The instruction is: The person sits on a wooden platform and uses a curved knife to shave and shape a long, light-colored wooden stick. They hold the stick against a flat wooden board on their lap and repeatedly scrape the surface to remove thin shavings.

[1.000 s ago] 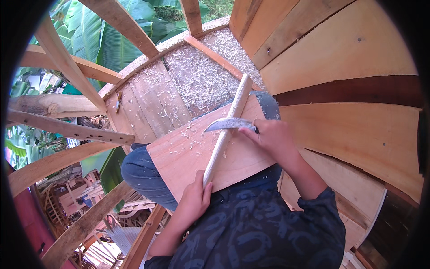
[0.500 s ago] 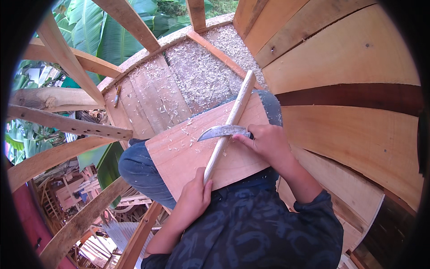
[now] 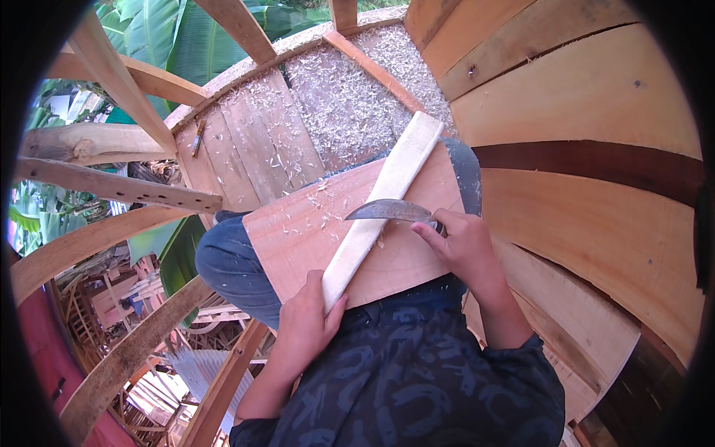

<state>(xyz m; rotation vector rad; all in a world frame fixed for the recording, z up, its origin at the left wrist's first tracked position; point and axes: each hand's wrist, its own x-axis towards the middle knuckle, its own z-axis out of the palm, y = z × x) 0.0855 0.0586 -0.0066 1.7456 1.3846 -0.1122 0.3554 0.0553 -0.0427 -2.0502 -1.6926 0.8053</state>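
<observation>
A flat board (image 3: 290,249) rests across my lap, with curled shavings scattered on it. Over it slants a pale wooden strip (image 3: 406,160), its broad face turned up. My left hand (image 3: 305,320) is closed round the strip's near end, thumb along its edge. In my right hand (image 3: 458,246) is a knife (image 3: 387,211) with a curved, pointed blade, which lies across the middle of the strip and points left. The fingers wrap the handle and hide most of it.
Wood shavings (image 3: 350,104) cover the plank floor ahead. A small narrow object (image 3: 198,138) lies on the planks at the left. Wooden ribs (image 3: 119,201) stand along the open left side, and a plank wall (image 3: 573,201) curves up on the right.
The strip has rolled so that its wide face shows instead of its narrow edge. The knife and my right hand have shifted slightly right in the picture.
</observation>
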